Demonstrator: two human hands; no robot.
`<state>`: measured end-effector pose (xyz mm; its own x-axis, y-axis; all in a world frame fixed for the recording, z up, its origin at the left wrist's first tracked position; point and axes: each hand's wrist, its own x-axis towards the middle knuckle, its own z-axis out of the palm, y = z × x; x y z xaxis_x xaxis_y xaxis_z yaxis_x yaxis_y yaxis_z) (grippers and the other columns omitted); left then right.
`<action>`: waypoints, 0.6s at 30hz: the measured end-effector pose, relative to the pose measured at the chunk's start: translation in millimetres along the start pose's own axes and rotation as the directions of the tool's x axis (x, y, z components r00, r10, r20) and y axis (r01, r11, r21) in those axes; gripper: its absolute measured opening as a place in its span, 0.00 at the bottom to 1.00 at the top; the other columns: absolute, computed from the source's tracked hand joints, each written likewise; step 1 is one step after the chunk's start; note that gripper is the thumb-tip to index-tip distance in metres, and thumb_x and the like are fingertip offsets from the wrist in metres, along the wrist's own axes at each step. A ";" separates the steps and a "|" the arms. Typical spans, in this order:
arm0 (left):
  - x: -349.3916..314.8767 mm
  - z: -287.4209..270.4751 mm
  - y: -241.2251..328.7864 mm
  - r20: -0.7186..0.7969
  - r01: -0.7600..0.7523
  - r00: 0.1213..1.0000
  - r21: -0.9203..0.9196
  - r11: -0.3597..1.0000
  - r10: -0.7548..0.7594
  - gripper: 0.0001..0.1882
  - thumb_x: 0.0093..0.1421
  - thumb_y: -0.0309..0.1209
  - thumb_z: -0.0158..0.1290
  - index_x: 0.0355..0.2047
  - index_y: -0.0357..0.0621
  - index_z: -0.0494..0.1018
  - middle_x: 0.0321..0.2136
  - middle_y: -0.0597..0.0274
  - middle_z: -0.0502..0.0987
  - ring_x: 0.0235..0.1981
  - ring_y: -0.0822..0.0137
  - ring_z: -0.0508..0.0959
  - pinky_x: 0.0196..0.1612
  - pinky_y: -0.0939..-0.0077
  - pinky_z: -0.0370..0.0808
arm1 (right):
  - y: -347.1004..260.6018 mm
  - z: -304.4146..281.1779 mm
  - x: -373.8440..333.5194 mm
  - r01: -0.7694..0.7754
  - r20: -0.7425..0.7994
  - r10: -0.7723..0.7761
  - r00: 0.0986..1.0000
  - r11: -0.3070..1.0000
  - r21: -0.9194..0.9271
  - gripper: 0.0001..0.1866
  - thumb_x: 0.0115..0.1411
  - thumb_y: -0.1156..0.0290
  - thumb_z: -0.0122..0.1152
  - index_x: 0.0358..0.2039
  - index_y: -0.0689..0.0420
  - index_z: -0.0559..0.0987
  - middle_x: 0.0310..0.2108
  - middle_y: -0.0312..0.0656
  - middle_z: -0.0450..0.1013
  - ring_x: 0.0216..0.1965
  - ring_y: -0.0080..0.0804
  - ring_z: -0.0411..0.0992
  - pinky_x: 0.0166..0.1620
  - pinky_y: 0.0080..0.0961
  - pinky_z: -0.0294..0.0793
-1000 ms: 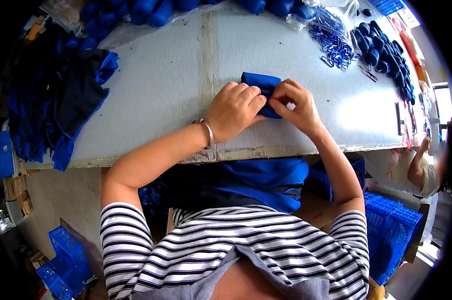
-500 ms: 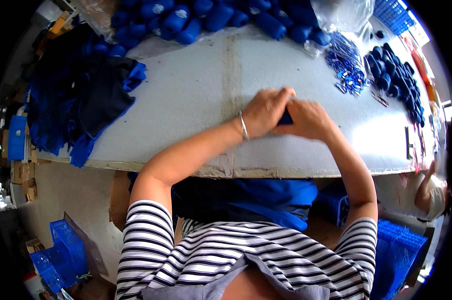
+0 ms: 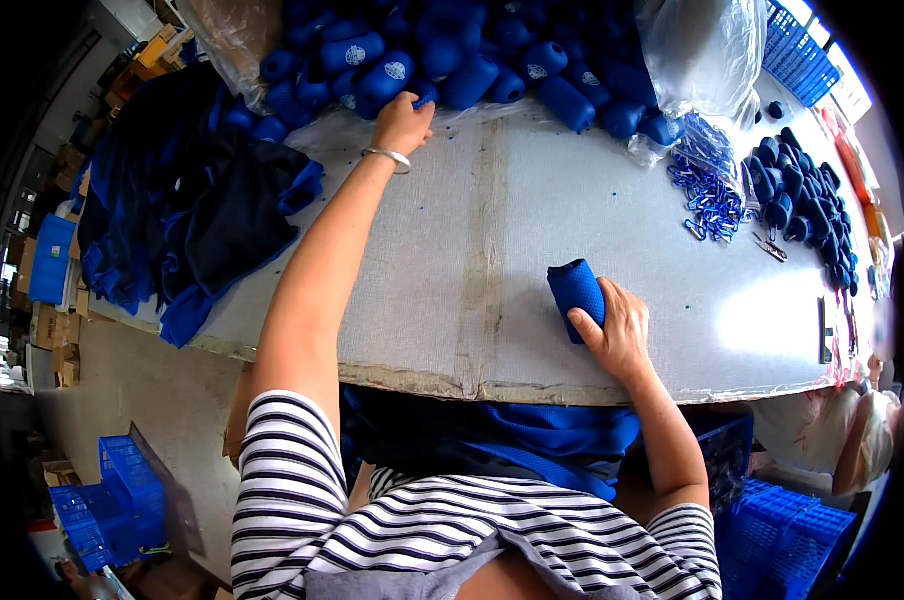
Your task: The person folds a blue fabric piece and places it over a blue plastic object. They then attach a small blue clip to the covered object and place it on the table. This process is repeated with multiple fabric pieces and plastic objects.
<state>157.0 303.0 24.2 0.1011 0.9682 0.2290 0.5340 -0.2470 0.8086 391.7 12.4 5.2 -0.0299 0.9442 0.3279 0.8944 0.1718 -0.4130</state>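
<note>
Blue mesh roll [image 3: 575, 290], just one, inside one curled right hand [image 3: 624, 328]; one left hand [image 3: 400, 126] at piled cylinders [image 3: 469, 84], grip unclear.

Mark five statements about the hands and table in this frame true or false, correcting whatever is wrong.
1. The right hand holds a blue mesh piece. True.
2. Blue clips lie on the table, right of that hand. True.
3. A silver bangle sits just behind the left hand. True.
4. The left hand is at the table's near edge. False: it is at the far heap of blue pieces.
5. Blue clips cover the table's left end. False: dark cloth lies there.
</note>
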 end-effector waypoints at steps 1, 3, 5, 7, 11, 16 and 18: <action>0.4 -3.9 -4.0 -0.030 -0.029 0.999 0.074 0.997 0.031 0.16 0.56 0.38 0.49 0.36 0.37 0.70 0.20 0.54 0.76 0.20 0.63 0.76 0.24 0.72 0.70 | -0.1 1.0 0.6 0.007 -0.003 -0.007 1.000 1.000 0.013 0.35 0.54 0.39 0.45 0.31 0.66 0.72 0.24 0.51 0.69 0.28 0.48 0.70 0.33 0.36 0.69; -22.0 -16.0 9.5 -0.016 -0.235 0.969 0.250 0.939 0.247 0.12 0.55 0.37 0.49 0.29 0.41 0.69 0.18 0.57 0.74 0.18 0.64 0.75 0.22 0.70 0.68 | 4.7 2.1 -2.2 0.021 -0.069 -0.021 0.997 1.000 0.001 0.35 0.54 0.39 0.45 0.31 0.66 0.72 0.25 0.52 0.70 0.28 0.48 0.71 0.34 0.36 0.69; -56.7 -32.6 21.0 0.076 -0.364 0.930 0.324 0.873 0.360 0.09 0.53 0.35 0.50 0.25 0.43 0.67 0.18 0.59 0.72 0.18 0.65 0.72 0.22 0.71 0.66 | 4.5 3.8 -3.7 0.010 -0.076 -0.010 0.997 1.000 0.008 0.34 0.54 0.40 0.46 0.32 0.66 0.72 0.26 0.52 0.70 0.29 0.49 0.71 0.34 0.36 0.69; -94.7 -45.5 29.1 0.215 -0.424 0.902 0.284 0.860 0.374 0.07 0.52 0.31 0.51 0.25 0.44 0.63 0.18 0.60 0.69 0.18 0.67 0.69 0.23 0.72 0.65 | 3.2 -0.6 -3.7 -0.027 -0.021 0.027 0.999 0.999 0.017 0.34 0.54 0.40 0.46 0.34 0.66 0.72 0.28 0.54 0.71 0.30 0.50 0.71 0.35 0.36 0.69; -153.6 -39.6 41.0 0.351 -0.580 0.791 0.170 0.797 0.501 0.10 0.49 0.20 0.48 0.31 0.45 0.61 0.19 0.62 0.65 0.20 0.67 0.68 0.26 0.73 0.67 | 3.3 2.2 -1.1 -0.093 -0.022 0.095 0.995 0.994 0.059 0.34 0.55 0.42 0.46 0.38 0.67 0.72 0.30 0.57 0.72 0.32 0.53 0.71 0.36 0.38 0.70; -193.4 -31.7 72.8 0.284 -0.595 0.792 0.162 0.787 0.540 0.16 0.48 0.20 0.52 0.35 0.46 0.60 0.21 0.61 0.68 0.18 0.64 0.71 0.22 0.74 0.70 | -63.0 -7.1 -1.0 -0.270 0.179 0.203 0.963 0.783 0.560 0.33 0.55 0.47 0.51 0.43 0.70 0.70 0.30 0.59 0.72 0.33 0.50 0.73 0.39 0.37 0.69; -200.9 -25.8 77.4 0.264 -0.589 0.793 0.100 0.802 0.549 0.17 0.48 0.19 0.51 0.36 0.46 0.59 0.25 0.57 0.72 0.20 0.61 0.74 0.23 0.72 0.72 | -91.8 -7.4 0.6 -0.216 0.184 0.124 0.975 0.719 0.661 0.32 0.55 0.47 0.50 0.43 0.69 0.70 0.30 0.58 0.72 0.32 0.51 0.73 0.38 0.34 0.70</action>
<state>156.4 88.3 54.8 0.5951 0.6428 0.4823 0.4528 -0.7641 0.4596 312.9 -4.9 49.6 -0.0006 0.9937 0.1119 0.3546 0.1048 -0.9291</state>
